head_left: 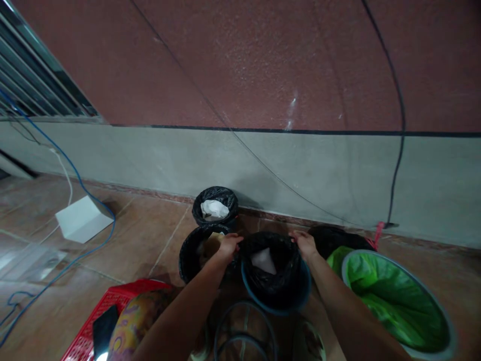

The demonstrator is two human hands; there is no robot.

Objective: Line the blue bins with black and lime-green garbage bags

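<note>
Both my hands grip the rim of a black garbage bag [278, 281], one at each side. My left hand [230, 244] pinches its left edge, while my right hand [303, 244] has fingers closed on the right edge. The bag sits partly inside a blue bucket [276, 307], whose inner wall shows below it. Inside the bag lies something whitish [264, 260], too dim to name. Left of the bucket stands a bin lined with black plastic [187, 253], with tan contents. Behind that, another black-lined bin [215, 194] holds crumpled white material.
A large bin with a green liner [398, 301] stands at the right. Near the wall lies a dark bag [334, 239]. A red plastic basket [92, 321] is at lower left, a grey ring frame [246, 306] at my feet. A blue cable [71, 163] and white box [83, 220] lie left.
</note>
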